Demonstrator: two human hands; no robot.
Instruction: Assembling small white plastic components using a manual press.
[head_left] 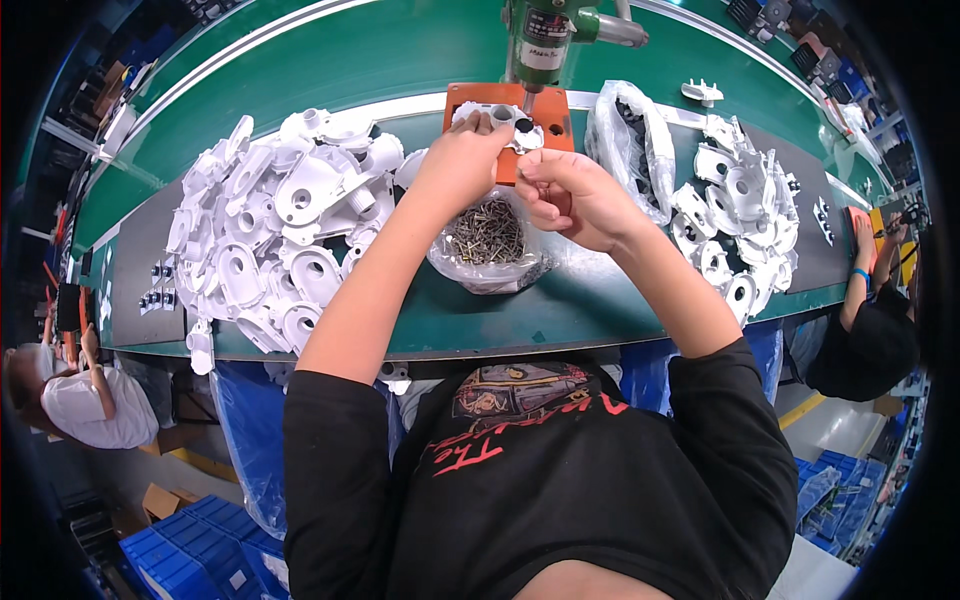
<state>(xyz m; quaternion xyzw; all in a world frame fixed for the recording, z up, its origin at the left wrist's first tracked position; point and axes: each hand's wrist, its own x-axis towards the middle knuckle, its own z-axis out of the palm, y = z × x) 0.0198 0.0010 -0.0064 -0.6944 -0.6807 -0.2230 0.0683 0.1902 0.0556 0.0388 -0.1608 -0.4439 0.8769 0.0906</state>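
Observation:
A white plastic part point(536, 139) with a dark round piece in it lies on the orange base plate point(460, 97), beneath the spindle of a green press point(543, 48). My left hand point(468, 152) is closed on its left side, fingers curled over the edge. Just in front of the part, my right hand point(578, 196) has thumb and forefinger pinched together. What they hold, if anything, is too small to make out. Below both hands stands a plastic-lined tub of metal screws point(488, 236).
White plastic parts point(290, 200) are heaped at left, and a second pile point(740, 200) lies at right. A clear bag of black pieces point(632, 140) sits right of the press. Blue crates point(190, 550) stand low at left. Another person point(865, 340) works at far right, one more point(95, 400) at far left.

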